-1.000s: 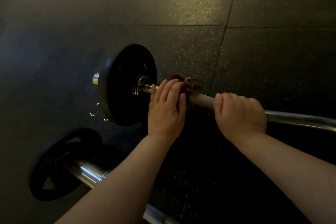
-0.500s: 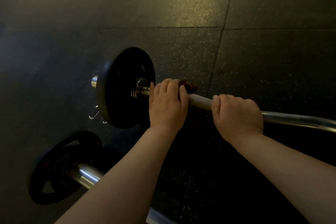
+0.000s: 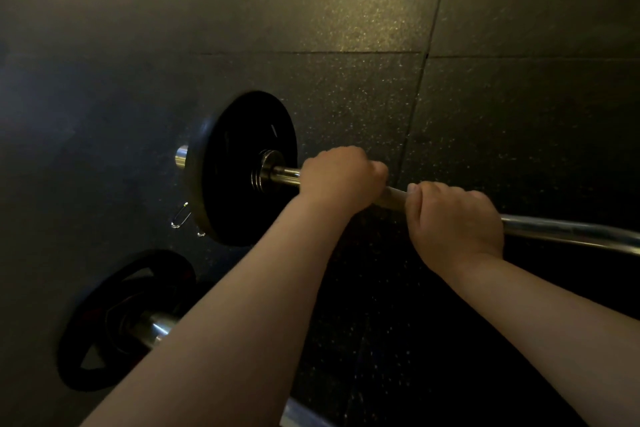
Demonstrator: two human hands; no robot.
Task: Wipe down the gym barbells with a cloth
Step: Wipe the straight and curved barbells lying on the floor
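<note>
Dark speckled rubber floor tiles [image 3: 311, 10] fill the view, w/ seams crossing upper right. The nearer-to-hands barbell [image 3: 571, 230] runs from left-centre off the right edge, its chrome shaft kinked a bit past the right hand. Its black plate [image 3: 242, 191] stands on edge on the floor, the sleeve end poking out on the plate's far side. A second barbell [image 3: 154, 328] lies lower left, partly behind the left forearm, carrying a grip-hole plate [image 3: 104, 340]. Left hand [image 3: 341, 177] is fisted over the shaft just beside the ribbed collar [image 3: 265, 170], knuckles up. Right hand [image 3: 453, 218] wraps the same shaft, thumb side toward the left hand; the two are near but apart, a short stretch of bare shaft between. Cloth: can't make it out in this dim light, poss. inside the left fist. A small wire spring clip [image 3: 181, 217] lies on the floor by the plate's lower edge.
</note>
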